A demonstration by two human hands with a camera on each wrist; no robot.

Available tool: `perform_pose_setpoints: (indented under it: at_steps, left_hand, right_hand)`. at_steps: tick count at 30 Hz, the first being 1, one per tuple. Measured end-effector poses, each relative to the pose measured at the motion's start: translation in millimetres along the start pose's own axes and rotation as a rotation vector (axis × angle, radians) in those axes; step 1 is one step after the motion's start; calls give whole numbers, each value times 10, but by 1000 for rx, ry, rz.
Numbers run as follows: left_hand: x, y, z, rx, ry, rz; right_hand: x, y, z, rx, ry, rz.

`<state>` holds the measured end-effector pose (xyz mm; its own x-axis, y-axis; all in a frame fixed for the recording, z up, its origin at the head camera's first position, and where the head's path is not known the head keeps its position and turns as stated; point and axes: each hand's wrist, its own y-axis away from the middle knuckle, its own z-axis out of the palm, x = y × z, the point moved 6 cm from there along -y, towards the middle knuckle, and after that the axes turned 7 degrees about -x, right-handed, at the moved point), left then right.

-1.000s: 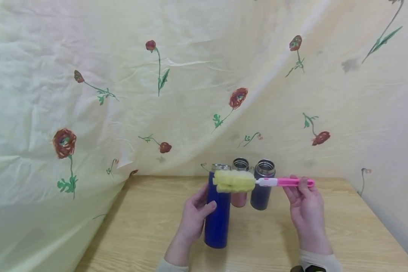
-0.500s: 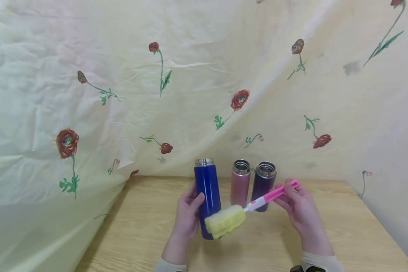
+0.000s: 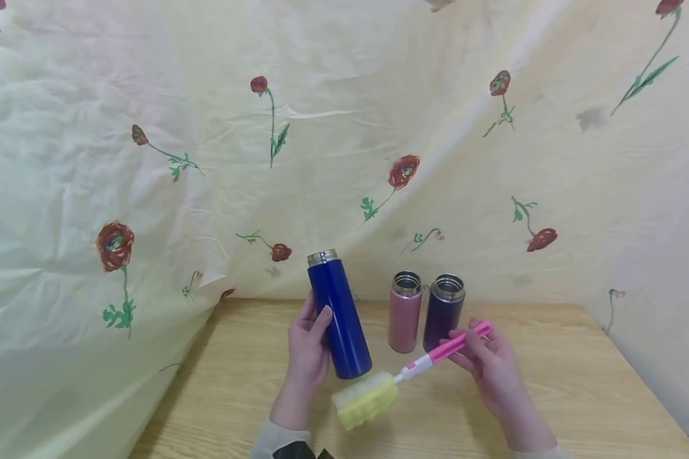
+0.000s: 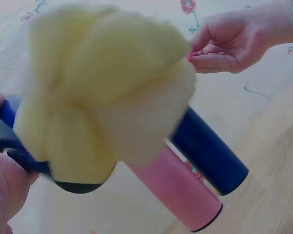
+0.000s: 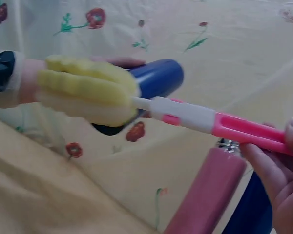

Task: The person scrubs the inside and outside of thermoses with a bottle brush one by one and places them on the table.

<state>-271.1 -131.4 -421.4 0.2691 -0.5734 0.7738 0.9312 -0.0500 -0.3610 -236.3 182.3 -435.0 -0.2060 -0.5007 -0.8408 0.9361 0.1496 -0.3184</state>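
Observation:
My left hand (image 3: 309, 347) grips a tall blue thermos bottle (image 3: 340, 319) round its side, lifted over the table and leaning left, its silver threaded mouth uncapped. Between thumb and fingers, my right hand (image 3: 490, 366) pinches the pink end of a bottle brush (image 3: 416, 366). The yellow and white sponge head (image 3: 366, 400) points down and left, just below the bottle's base in the head view. In the left wrist view the sponge (image 4: 102, 87) covers most of the bottle. The right wrist view shows the brush's pink and white handle (image 5: 185, 114) side-on.
Behind the hands, a pink bottle (image 3: 404, 315) and a dark blue bottle (image 3: 443, 312) stand upright side by side, both uncapped. They stand on a wooden table (image 3: 235, 370). A flower-patterned cloth (image 3: 321, 159) hangs behind and along the sides.
The blue bottle has risen and moved left, now tilting left. The brush has swung from level in front of the bottle's upper part to slanting down-left below its base.

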Motion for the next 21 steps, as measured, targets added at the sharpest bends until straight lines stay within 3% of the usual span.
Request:
perform_pose_setpoints:
  at_steps: [9, 15, 21]
  left_hand:
    - [0, 0, -12, 44, -6, 24]
    - [2, -1, -18, 84, 16, 37]
    - [0, -1, -23, 100, 15, 35]
  right_hand:
    - [87, 99, -63, 140, -32, 5]
    - [77, 130, 3, 135, 4, -35]
    - [59, 156, 35, 123, -30, -63]
